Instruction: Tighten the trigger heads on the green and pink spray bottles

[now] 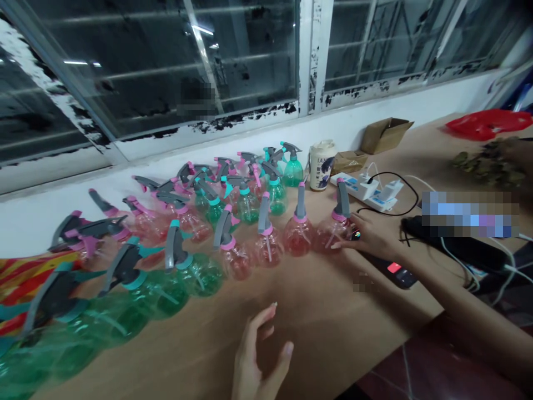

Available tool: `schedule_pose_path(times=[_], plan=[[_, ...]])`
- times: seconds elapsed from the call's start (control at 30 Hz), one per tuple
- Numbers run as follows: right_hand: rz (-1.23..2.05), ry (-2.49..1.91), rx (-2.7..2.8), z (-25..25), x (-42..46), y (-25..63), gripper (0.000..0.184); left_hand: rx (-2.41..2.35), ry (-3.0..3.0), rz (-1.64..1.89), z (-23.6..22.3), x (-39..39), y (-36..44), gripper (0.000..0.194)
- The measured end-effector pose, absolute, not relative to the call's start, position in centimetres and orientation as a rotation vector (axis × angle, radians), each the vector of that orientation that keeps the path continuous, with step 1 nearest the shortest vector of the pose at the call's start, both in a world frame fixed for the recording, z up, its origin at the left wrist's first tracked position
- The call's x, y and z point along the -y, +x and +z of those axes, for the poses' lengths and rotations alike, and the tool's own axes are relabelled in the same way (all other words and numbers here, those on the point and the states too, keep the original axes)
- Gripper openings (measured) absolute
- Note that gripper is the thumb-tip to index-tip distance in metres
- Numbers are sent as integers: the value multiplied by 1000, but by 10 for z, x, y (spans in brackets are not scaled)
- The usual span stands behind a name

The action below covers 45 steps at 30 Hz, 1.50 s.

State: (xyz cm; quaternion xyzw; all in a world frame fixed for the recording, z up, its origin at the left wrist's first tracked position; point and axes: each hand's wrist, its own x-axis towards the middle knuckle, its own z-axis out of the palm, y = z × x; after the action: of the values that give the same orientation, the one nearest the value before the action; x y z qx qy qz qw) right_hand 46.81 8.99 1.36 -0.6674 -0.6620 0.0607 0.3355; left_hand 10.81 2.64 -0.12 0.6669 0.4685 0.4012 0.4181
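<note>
Several pink and green spray bottles with grey triggers stand in rows along a wooden table (325,311). My right hand (370,236) reaches across and rests its fingers against the side of the rightmost pink spray bottle (337,225) in the front row; the fingers curve loosely, not wrapped round it. My left hand (258,361) hovers low over the table near its front edge, fingers spread and empty. Green bottles (166,283) fill the front left.
A white cup (321,165), a white power strip (368,191) with black cable, two cardboard boxes (385,135), a dark phone (395,272) and a red bag (487,123) sit to the right. Windows line the wall behind. A red-yellow striped cloth (25,278) lies at left.
</note>
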Motion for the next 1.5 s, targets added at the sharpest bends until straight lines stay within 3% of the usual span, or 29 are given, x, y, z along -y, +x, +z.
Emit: schedule_pose_path(times=[0.37, 0.7, 1.3, 1.5], plan=[[129, -1714, 1669, 12, -94, 470, 77, -1125, 1733, 883, 8, -31, 108, 30], [-76, -1931, 1461, -24, 16, 460, 51, -1187, 1653, 946, -2, -17, 115, 32], [-52, -1989, 1416, -36, 23, 449, 52, -1267, 1626, 946, 5, -12, 113, 35], [46, -1798, 1602, -13, 29, 396, 30, -1296, 1602, 892, 8, -18, 102, 36]])
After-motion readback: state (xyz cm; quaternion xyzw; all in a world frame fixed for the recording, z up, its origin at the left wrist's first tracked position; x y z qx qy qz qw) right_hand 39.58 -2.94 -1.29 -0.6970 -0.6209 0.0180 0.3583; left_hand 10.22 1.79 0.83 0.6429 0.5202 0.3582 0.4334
